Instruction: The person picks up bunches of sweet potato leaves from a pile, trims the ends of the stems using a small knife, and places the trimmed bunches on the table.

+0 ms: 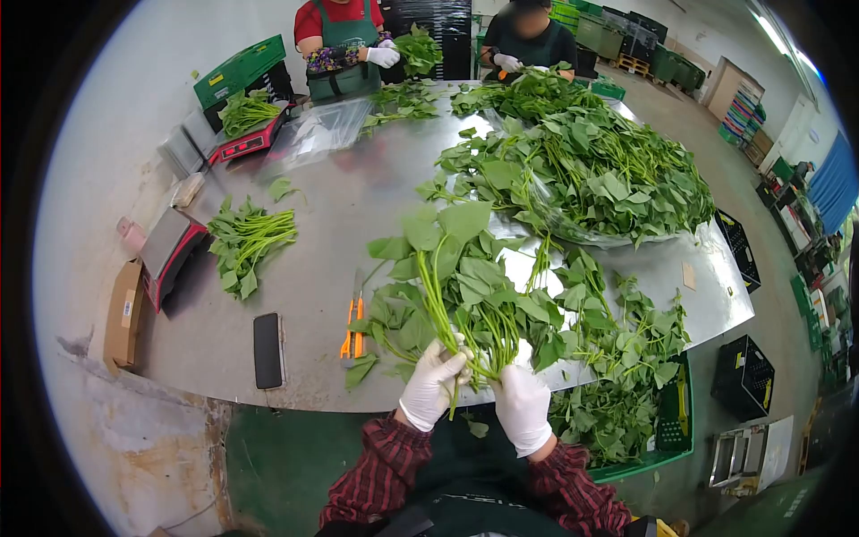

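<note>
White gloves cover both my hands at the near edge of the metal table (pixel 322 358). My left hand (pixel 434 383) is closed round the stems of some leafy greens (pixel 433 277). Close beside it, my right hand (pixel 523 403) grips the stems of another bunch of leafy greens (pixel 490 322). The leaves of both bunches point away from me and overlap. Orange-handled scissors (pixel 352 331) lie just left of the bunches, partly under leaves. Farther left is a dark phone (pixel 267 351). Loose leafy stems (pixel 617 327) spread over the table to the right.
A big heap of greens (pixel 591 170) covers the far right of the table. A sorted bunch (pixel 250 240) lies at left, near a red scale (pixel 174 251); another red scale (pixel 250 139) holds greens. A green crate (pixel 676 421) stands below right. Two co-workers handle greens opposite.
</note>
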`<action>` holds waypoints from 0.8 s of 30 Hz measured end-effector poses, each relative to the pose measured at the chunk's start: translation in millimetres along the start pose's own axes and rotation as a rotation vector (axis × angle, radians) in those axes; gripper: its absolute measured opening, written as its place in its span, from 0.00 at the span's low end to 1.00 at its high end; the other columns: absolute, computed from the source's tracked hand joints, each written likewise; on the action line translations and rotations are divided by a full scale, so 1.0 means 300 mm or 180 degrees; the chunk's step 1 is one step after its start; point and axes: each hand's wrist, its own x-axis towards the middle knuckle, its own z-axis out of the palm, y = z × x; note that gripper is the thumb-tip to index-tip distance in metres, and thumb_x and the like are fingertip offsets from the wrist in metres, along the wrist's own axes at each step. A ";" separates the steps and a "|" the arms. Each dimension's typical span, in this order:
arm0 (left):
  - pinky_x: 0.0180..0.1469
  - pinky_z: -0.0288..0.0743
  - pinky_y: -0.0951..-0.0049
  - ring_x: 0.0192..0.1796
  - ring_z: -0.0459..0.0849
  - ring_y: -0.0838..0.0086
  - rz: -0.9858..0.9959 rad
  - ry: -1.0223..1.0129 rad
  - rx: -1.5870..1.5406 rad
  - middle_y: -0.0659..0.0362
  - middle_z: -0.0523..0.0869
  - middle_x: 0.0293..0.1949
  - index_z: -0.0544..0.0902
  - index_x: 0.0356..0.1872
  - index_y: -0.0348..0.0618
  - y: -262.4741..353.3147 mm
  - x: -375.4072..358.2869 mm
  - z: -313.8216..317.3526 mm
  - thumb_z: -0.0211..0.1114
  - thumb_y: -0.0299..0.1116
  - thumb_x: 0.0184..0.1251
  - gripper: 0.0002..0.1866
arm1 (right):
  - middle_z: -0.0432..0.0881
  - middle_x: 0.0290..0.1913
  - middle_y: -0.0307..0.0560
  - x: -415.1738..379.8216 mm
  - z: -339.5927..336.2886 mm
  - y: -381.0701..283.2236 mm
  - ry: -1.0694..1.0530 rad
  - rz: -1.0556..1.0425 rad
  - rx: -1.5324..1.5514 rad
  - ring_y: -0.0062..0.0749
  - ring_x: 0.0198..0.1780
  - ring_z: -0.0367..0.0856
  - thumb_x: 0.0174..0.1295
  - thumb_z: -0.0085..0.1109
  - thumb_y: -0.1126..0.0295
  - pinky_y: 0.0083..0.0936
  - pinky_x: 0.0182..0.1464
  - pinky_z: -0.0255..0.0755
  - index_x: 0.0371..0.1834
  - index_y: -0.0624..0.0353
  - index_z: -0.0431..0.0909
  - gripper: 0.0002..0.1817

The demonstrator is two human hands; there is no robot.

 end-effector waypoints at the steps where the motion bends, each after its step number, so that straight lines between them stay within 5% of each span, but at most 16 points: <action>1: 0.34 0.66 0.79 0.33 0.72 0.78 0.0041 0.0045 0.0273 0.60 0.77 0.37 0.72 0.50 0.42 -0.004 0.006 -0.009 0.57 0.26 0.64 0.13 | 0.69 0.20 0.49 -0.004 0.001 -0.003 -0.0118 0.0052 -0.0037 0.47 0.23 0.72 0.49 0.61 0.74 0.37 0.24 0.66 0.24 0.57 0.67 0.09; 5: 0.32 0.67 0.81 0.31 0.74 0.79 0.0084 0.0073 0.0506 0.59 0.79 0.33 0.74 0.50 0.38 0.003 0.008 -0.016 0.56 0.26 0.67 0.12 | 0.71 0.19 0.46 -0.005 -0.007 0.019 -0.0379 0.0186 0.0597 0.37 0.18 0.72 0.52 0.63 0.72 0.31 0.22 0.66 0.24 0.59 0.68 0.11; 7: 0.32 0.67 0.81 0.31 0.73 0.79 0.0096 0.0039 0.0466 0.59 0.79 0.33 0.73 0.51 0.38 -0.006 0.005 -0.013 0.55 0.26 0.67 0.12 | 0.72 0.18 0.40 -0.001 -0.058 0.019 -0.0957 0.1996 0.2327 0.23 0.15 0.70 0.54 0.63 0.71 0.23 0.19 0.63 0.24 0.60 0.69 0.11; 8: 0.32 0.67 0.81 0.30 0.73 0.79 0.0087 0.0005 0.0422 0.59 0.79 0.33 0.73 0.51 0.37 -0.010 0.003 -0.013 0.55 0.26 0.68 0.13 | 0.70 0.19 0.34 0.013 -0.109 -0.005 -0.0334 0.2522 0.3149 0.14 0.17 0.66 0.55 0.59 0.73 0.14 0.20 0.61 0.23 0.59 0.70 0.07; 9: 0.32 0.67 0.81 0.30 0.73 0.79 0.0091 0.0008 0.0421 0.59 0.79 0.33 0.73 0.51 0.37 -0.003 0.004 -0.016 0.55 0.26 0.68 0.13 | 0.69 0.18 0.34 0.008 -0.126 0.031 0.0220 0.2733 0.3415 0.15 0.16 0.65 0.56 0.57 0.72 0.14 0.20 0.60 0.24 0.58 0.71 0.07; 11: 0.32 0.67 0.81 0.31 0.73 0.80 0.0304 -0.0020 0.0508 0.59 0.79 0.34 0.73 0.52 0.37 0.020 0.005 -0.029 0.54 0.26 0.68 0.13 | 0.68 0.17 0.33 0.007 -0.166 0.144 0.1187 0.2616 0.2932 0.15 0.17 0.61 0.60 0.55 0.69 0.13 0.23 0.58 0.25 0.59 0.73 0.08; 15: 0.36 0.68 0.79 0.35 0.74 0.78 0.0185 -0.0204 0.0509 0.60 0.79 0.36 0.72 0.55 0.37 0.023 -0.006 -0.003 0.55 0.27 0.68 0.16 | 0.73 0.20 0.34 -0.018 -0.255 0.305 0.1580 0.2784 0.2153 0.14 0.18 0.67 0.65 0.54 0.64 0.13 0.22 0.60 0.36 0.63 0.78 0.12; 18: 0.44 0.69 0.76 0.41 0.76 0.76 -0.0084 -0.0627 0.0452 0.59 0.79 0.39 0.72 0.54 0.35 -0.013 -0.006 0.013 0.55 0.28 0.67 0.16 | 0.75 0.20 0.37 0.049 -0.302 0.142 0.0212 0.2375 0.2121 0.15 0.17 0.71 0.64 0.47 0.67 0.13 0.22 0.62 0.33 0.60 0.82 0.13; 21: 0.49 0.70 0.72 0.46 0.77 0.74 -0.0378 -0.0771 0.0499 0.59 0.80 0.42 0.73 0.54 0.38 -0.054 -0.016 0.035 0.57 0.31 0.67 0.16 | 0.79 0.23 0.38 0.047 -0.228 0.059 -0.1466 0.2125 0.2436 0.18 0.17 0.72 0.59 0.58 0.69 0.16 0.22 0.67 0.39 0.66 0.79 0.11; 24: 0.54 0.69 0.71 0.49 0.77 0.73 -0.0515 -0.0645 0.0462 0.59 0.79 0.45 0.74 0.52 0.36 -0.051 -0.033 0.051 0.56 0.31 0.67 0.15 | 0.78 0.22 0.38 0.042 -0.185 0.012 -0.2022 0.2315 0.2847 0.17 0.17 0.72 0.59 0.57 0.71 0.16 0.21 0.65 0.37 0.66 0.78 0.09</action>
